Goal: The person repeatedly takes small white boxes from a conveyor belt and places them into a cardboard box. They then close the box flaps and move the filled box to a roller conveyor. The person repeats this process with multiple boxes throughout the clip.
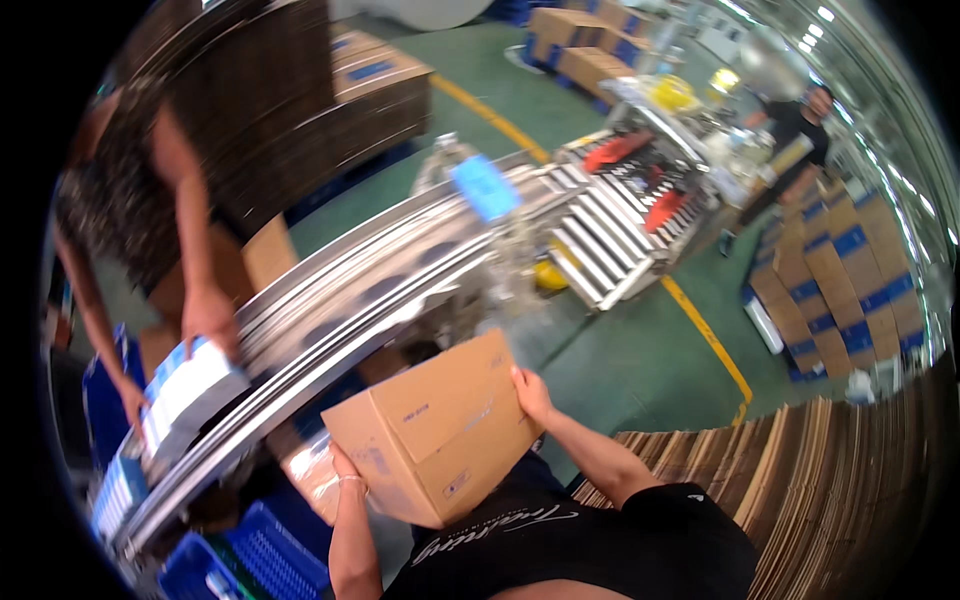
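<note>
Between my two hands is a brown cardboard box (pixel 463 415), tilted and close in front of my body, with small dark print on its sides. My left hand (pixel 342 468) grips the box at its left end, a thin band around the wrist. At the opposite end, my right hand (pixel 532 394) is closed on the box's right edge, with some fingers hidden behind it. Just beyond the box runs a metal conveyor (pixel 330 345). Beside my left hand lies something wrapped in clear, shiny film (pixel 316 472).
Across the conveyor, a co-worker's hands (pixel 210 318) touch white-and-blue cartons (pixel 190 390). A blue plastic crate (pixel 270 550) sits at lower left. Flat cardboard sheets (pixel 800 490) stand stacked at right. Beyond are a roller machine (pixel 610 240), another person (pixel 800 130) and stacked boxes (pixel 840 265).
</note>
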`<action>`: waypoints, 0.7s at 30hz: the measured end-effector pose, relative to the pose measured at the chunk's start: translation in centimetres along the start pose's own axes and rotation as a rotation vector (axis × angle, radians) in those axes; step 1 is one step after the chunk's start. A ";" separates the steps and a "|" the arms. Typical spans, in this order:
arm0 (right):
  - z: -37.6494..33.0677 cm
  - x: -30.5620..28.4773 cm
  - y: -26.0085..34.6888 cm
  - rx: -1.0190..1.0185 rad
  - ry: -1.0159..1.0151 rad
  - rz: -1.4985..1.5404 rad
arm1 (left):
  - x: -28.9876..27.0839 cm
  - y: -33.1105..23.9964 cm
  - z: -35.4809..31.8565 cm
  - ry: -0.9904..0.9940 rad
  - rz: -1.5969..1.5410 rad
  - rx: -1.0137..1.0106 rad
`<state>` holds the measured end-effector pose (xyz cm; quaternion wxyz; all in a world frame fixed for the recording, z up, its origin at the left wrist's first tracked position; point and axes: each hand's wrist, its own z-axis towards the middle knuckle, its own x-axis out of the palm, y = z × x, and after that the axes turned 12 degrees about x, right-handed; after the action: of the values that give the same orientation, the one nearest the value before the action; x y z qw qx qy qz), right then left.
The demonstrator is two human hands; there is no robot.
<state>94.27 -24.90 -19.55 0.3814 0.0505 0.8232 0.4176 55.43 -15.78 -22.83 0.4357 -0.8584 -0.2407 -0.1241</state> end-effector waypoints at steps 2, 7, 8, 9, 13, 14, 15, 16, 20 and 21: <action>2.0 -6.3 -5.7 0.131 -0.087 0.014 | 1.0 9.3 5.9 0.136 0.031 -0.026; 4.9 -23.0 -10.7 0.518 -0.324 -0.044 | 17.0 23.2 6.2 0.178 0.348 -0.161; 5.1 -26.6 -11.1 0.554 -0.370 -0.073 | 21.6 25.6 4.1 0.190 0.385 -0.229; 5.4 -29.6 -11.2 0.578 -0.413 -0.101 | 25.9 27.0 2.7 0.255 0.362 -0.314; 10.9 -37.5 -10.7 0.586 -0.493 -0.207 | 38.0 31.2 -0.2 0.364 0.188 -0.479; 12.8 -39.0 -10.5 0.568 -0.501 -0.237 | 39.7 32.4 -0.3 0.361 0.121 -0.482; 14.8 -40.8 -9.3 0.523 -0.496 -0.273 | 41.3 33.9 -0.3 0.335 0.061 -0.535; 17.3 -41.6 -7.7 0.475 -0.485 -0.298 | 42.4 34.9 0.5 0.308 0.008 -0.576; 30.0 -43.7 1.2 0.117 -0.321 -0.373 | 50.7 37.3 3.7 0.369 -0.184 -0.547; 34.2 -43.2 1.8 -0.165 -0.443 -0.366 | 52.9 38.7 5.2 0.368 -0.160 -0.569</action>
<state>147.13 -18.89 -5.22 0.6236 -0.0399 0.6785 0.3863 120.74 -14.93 -30.14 0.2038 -0.8872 -0.1802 -0.3727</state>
